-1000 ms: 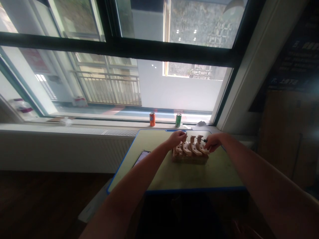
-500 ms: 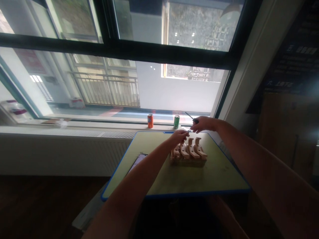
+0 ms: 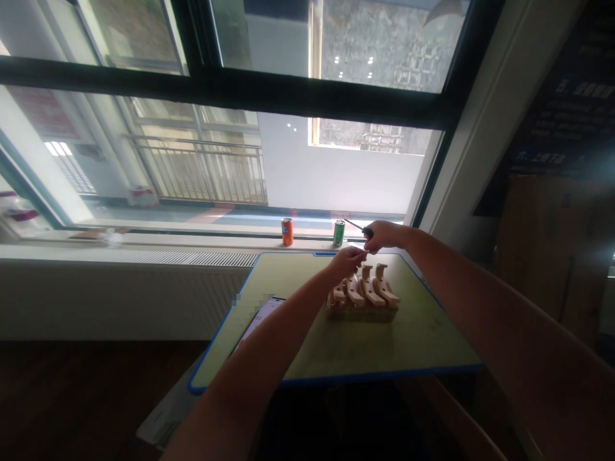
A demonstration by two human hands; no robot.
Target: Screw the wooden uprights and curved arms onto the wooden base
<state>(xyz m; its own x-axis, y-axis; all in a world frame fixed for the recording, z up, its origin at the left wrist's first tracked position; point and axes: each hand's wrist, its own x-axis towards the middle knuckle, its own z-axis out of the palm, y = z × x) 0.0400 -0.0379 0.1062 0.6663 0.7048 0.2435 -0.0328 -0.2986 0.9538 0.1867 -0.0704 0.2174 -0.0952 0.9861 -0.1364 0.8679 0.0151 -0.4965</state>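
The right grip is closed around the dark handle of a screwdriver, its thin shaft pointing away to the left. The left grip is pressed together, perhaps on something tiny, too small to tell. Just below both grips sits a wooden block with curved wooden pieces, on a green surface edged in blue.
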